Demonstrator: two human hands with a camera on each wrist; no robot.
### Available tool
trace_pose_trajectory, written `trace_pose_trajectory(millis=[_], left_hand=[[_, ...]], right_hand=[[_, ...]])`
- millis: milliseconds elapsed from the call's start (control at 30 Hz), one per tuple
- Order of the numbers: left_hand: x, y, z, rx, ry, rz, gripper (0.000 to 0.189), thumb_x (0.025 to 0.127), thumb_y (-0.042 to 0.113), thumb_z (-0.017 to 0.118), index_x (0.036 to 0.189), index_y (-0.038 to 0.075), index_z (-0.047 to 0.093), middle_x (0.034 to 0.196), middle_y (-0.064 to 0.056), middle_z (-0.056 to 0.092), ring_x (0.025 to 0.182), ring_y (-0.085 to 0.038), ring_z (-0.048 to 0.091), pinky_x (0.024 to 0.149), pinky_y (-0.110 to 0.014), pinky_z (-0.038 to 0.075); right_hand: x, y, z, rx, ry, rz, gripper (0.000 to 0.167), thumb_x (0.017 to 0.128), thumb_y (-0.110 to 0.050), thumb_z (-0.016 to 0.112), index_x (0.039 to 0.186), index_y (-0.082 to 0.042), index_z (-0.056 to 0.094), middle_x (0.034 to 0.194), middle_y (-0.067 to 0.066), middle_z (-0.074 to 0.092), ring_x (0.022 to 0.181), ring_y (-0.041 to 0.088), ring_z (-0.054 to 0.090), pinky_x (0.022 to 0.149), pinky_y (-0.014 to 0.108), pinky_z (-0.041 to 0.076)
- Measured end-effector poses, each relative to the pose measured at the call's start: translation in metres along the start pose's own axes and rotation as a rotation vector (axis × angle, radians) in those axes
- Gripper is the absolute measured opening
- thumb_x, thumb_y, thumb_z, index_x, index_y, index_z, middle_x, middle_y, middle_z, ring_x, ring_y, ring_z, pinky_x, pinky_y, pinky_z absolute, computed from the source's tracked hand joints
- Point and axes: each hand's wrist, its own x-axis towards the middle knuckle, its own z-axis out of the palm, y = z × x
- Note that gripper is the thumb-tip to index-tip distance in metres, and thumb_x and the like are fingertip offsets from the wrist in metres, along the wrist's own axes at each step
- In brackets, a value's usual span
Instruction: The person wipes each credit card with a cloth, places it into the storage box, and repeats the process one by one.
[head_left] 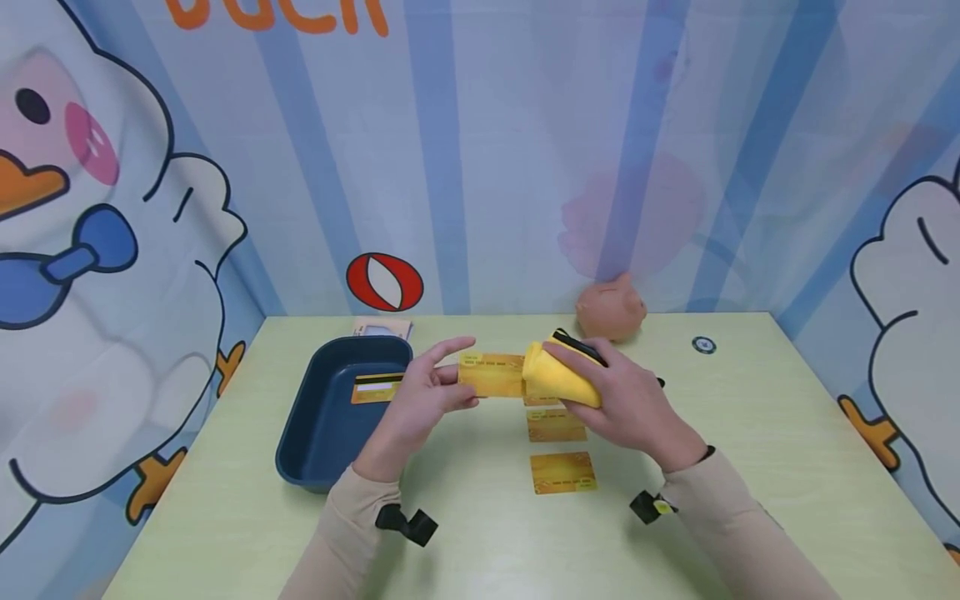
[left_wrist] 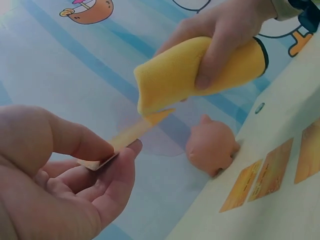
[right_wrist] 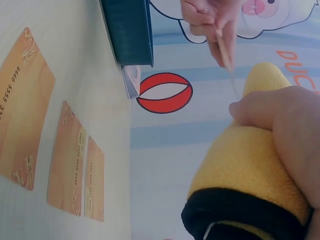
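My left hand [head_left: 416, 400] pinches a gold bank card [head_left: 489, 375] by its left end, thumb against fingers, and holds it up over the table. From the right, my right hand [head_left: 626, 396] grips a folded yellow cloth [head_left: 555, 377] with black edging. The cloth overlaps the card's right end in the head view. In the left wrist view the card [left_wrist: 137, 131] is blurred, its far end at the cloth's lower corner. Below the hands, three gold cards lie in a column, the near card [head_left: 564, 472], the middle card [head_left: 557, 425] and a partly hidden far card [head_left: 542, 401].
A dark blue bin [head_left: 291, 442] stands at the left, with a striped gold card [head_left: 375, 388] in it, partly behind my left hand. Printed paper pieces [head_left: 382, 326] lie behind the bin. A pink piggy bank [head_left: 609, 310] stands at the back, a round chip [head_left: 703, 345] to its right.
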Motion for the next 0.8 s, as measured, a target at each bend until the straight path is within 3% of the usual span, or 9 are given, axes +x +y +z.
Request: trace_pose_trajectory(millis=[133,333,567,800], left_hand=[[0.0,-0.003,0.004,0.045,0.019,-0.003,0.056,0.099,-0.007,0.063,0.151,0.012,0.055,0.134,-0.018,0.07,0.108,-0.03,0.072,0.089,-0.034,0.063],[0.001,-0.008,0.008,0.123,0.052,0.042,0.037,0.1,-0.006,0.06,0.135,0.002,0.068,0.128,-0.017,0.073,0.111,-0.03,0.072,0.091,-0.038,0.063],[0.005,-0.012,0.01,0.171,0.118,0.081,0.027,0.102,-0.004,0.06,0.123,0.002,0.077,0.123,-0.015,0.075,0.109,-0.028,0.07,0.097,-0.037,0.06],[0.006,-0.012,0.013,0.192,0.182,0.104,0.027,0.099,-0.003,0.065,0.119,0.006,0.08,0.122,-0.012,0.075,0.1,-0.024,0.065,0.083,-0.029,0.053]], right_hand=[[0.0,0.003,-0.002,0.005,0.021,0.003,0.076,0.088,-0.023,0.081,0.156,-0.035,0.05,0.114,0.01,0.057,0.069,0.017,0.051,0.052,0.032,0.046],[0.001,0.003,-0.004,0.011,0.031,0.0,0.076,0.087,-0.023,0.082,0.156,-0.034,0.05,0.115,0.01,0.058,0.07,0.018,0.052,0.054,0.034,0.048],[0.002,0.001,-0.006,0.02,0.035,-0.004,0.076,0.087,-0.023,0.082,0.156,-0.034,0.05,0.116,0.01,0.058,0.071,0.018,0.052,0.054,0.034,0.048],[0.003,0.0,-0.006,0.02,0.029,0.0,0.076,0.088,-0.024,0.081,0.156,-0.035,0.05,0.117,0.01,0.058,0.073,0.018,0.054,0.056,0.034,0.05]])
